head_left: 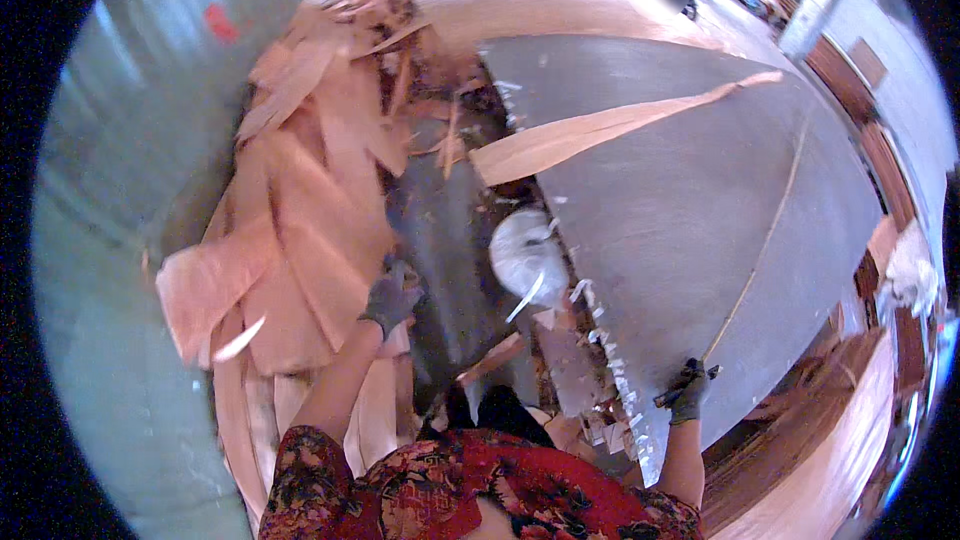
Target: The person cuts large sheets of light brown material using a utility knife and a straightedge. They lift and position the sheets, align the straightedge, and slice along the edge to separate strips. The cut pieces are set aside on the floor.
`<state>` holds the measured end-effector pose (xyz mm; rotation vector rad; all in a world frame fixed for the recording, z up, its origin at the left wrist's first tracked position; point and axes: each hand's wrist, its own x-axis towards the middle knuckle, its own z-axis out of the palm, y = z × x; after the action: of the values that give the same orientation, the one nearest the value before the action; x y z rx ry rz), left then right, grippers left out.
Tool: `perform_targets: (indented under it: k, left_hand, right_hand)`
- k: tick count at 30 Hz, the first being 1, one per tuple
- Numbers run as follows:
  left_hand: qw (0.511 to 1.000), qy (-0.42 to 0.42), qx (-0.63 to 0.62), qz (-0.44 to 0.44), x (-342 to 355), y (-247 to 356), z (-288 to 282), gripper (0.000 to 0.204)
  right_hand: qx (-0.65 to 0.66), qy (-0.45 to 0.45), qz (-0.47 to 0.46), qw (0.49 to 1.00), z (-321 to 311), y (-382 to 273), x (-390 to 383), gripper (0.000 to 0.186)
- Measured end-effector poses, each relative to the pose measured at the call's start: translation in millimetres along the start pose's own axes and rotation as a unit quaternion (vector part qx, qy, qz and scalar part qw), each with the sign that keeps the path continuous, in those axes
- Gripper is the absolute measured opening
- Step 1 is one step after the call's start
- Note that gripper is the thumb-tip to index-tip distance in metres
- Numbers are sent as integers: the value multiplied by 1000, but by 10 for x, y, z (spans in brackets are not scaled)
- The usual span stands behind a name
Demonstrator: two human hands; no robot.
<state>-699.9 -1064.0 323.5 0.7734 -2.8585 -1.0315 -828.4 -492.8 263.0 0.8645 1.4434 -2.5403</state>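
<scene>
Two gloved hands, both occupied around veneer. Left hand is at the inner edge of the big overlapping pile of veneer sheets; fingers blurred, can't tell whether they pinch a sheet or just rest there. Right hand is low over the grey desk, fingers apparently curled round a small dark object, kind unclear. Thin tan strip runs from near that hand up the desk; whether it's gripped, can't tell. One tapered veneer piece lies across the desk, wide end past the near-left edge. White scraps line that edge; white round bundle just beside it. Progress: looks partway. One piece is laid out, apart from the thin strip; most veneer sits in the pile, apparently unhandled. Finished count: can't tell.
</scene>
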Motion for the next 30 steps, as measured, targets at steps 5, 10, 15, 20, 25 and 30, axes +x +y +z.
perform_targets:
  k: [5, 10, 15, 20, 25, 30]
  left_hand:
    - [964, 150, 203, 79, 1544, 690, 87, 109]
    - [953, 74, 236, 175, 2730, 883, 622, 114]
    - [986, -75, 108, 100, 3547, 112, 954, 90]
    - [991, -79, 77, 70, 3000, 958, 935, 81]
    - [981, 150, 13, 119, 3269, 491, 545, 106]
    - [959, 187, 68, 202, 3403, 1236, 317, 116]
  right_hand:
    - [-23, 105, -62, 992, 255, -56, -87, 18]
    - [-24, 158, -63, 985, 228, -144, -70, 22]
    - [-50, 183, -49, 981, 461, -39, 68, 22]
    - [-26, 187, -81, 979, 213, -241, -173, 24]
    - [-8, 143, -54, 988, 602, -42, -43, 23]
    - [-71, 236, -71, 966, 527, -67, -102, 17]
